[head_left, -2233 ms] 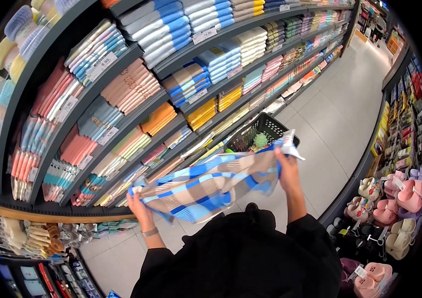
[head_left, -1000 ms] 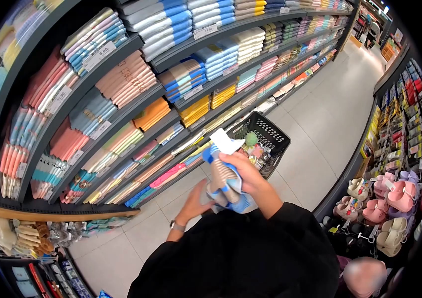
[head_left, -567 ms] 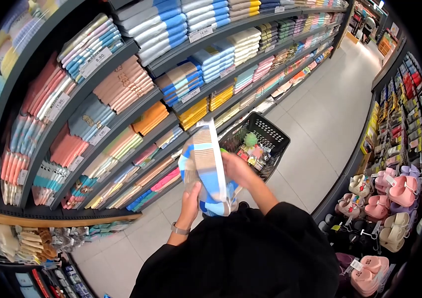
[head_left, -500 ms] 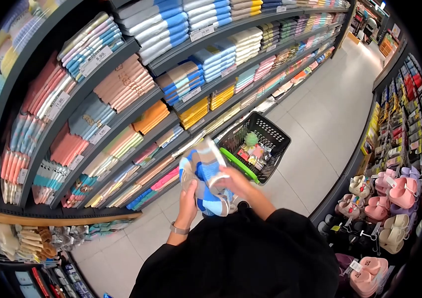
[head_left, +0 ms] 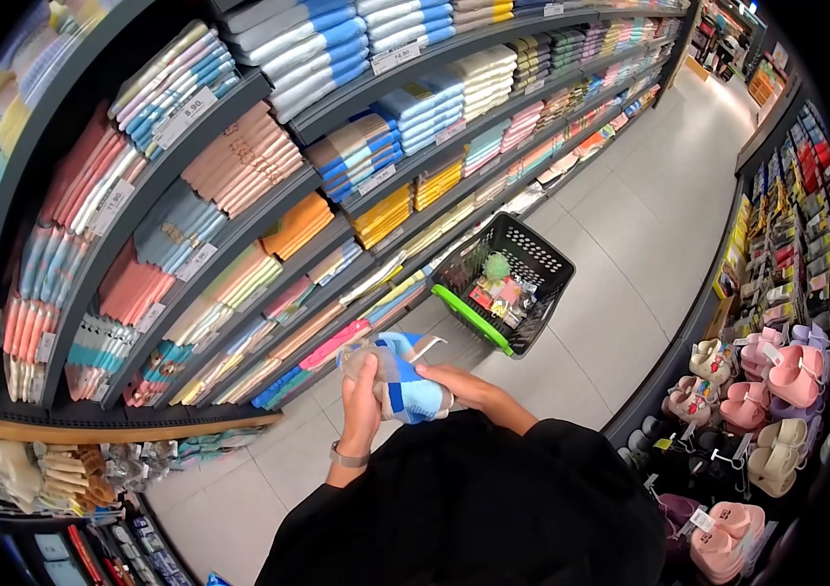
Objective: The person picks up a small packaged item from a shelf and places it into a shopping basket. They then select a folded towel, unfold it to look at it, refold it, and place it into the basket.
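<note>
Held in front of my body is a towel [head_left: 417,389] with blue, light blue, taupe and white blocks, bunched and partly folded. My left hand [head_left: 361,405] grips its left side, thumb on top and the other fingers hidden beneath. At the right edge, my right hand [head_left: 462,383] is closed on the cloth, its fingertips partly covered by the fabric. Beyond the towel, a black shopping basket [head_left: 557,293] with a green handle [head_left: 472,319] sits on the floor. Inside it are a green pompom-like ball [head_left: 497,266] and several small packaged items [head_left: 505,296].
Shelves of folded towels [head_left: 415,107] line the left side, with price tags on their edges. To the right, a rack carries slippers [head_left: 794,376] and hanging packaged goods [head_left: 786,244]. A tiled aisle floor [head_left: 620,225] runs between them toward the back.
The towel has come down and is gathered more compactly, its raised upper part lowered. My right hand has moved slightly right and down with it; the left has shifted slightly left.
</note>
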The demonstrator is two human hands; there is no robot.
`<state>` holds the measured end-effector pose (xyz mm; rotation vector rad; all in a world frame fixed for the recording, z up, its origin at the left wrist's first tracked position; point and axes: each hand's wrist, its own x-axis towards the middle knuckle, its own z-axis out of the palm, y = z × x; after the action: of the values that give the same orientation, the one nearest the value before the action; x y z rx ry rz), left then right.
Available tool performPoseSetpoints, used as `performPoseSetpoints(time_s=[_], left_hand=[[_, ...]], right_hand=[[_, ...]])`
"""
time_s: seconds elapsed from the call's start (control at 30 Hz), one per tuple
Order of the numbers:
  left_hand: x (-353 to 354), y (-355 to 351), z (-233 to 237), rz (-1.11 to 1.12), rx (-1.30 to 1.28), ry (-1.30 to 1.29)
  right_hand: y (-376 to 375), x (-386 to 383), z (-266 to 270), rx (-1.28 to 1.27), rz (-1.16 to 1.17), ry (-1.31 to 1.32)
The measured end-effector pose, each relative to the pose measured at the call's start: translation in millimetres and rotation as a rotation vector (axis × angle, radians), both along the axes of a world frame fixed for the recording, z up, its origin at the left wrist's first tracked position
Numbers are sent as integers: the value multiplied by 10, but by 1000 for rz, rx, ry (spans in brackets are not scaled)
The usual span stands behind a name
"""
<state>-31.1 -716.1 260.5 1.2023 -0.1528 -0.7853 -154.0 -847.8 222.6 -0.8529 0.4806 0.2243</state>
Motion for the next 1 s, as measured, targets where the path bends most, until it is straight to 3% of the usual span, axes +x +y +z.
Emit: performPoseSetpoints(time_s=[0.1, 0.27, 0.3, 0.37, 0.43, 0.57, 0.7, 0.77, 0.8, 0.87, 1.0], left_hand=[[31, 30, 2, 4, -4, 13], [71, 77, 109, -8, -68, 86], [59, 105, 148, -118, -34, 1], [17, 161, 154, -227, 2, -83], [-44, 208, 137, -523, 58, -317], [74, 217, 11, -397, -28, -434], [190, 205, -341, -324, 18, -484], [91, 218, -489, -406, 201, -200], [32, 189, -479, -406, 201, -199], [-90, 154, -455, -476, 53, 55], [-171, 141, -426, -522, 46, 202]], right_hand=[[42, -51, -126, 74, 28, -111], [152, -117, -104, 87, -194, -209], [150, -102, -66, 88, -192, -208], [139, -55, 19, -302, -243, -134], [126, -41, 7, -349, -332, -126], [64, -80, 1, -210, -500, -127], [36, -85, 315, 134, -586, -142], [47, -88, 334, 254, -567, -122], [70, -70, 329, 299, -558, -132], [118, -47, 269, 343, -549, -131], [140, -54, 227, 389, -543, -149]])
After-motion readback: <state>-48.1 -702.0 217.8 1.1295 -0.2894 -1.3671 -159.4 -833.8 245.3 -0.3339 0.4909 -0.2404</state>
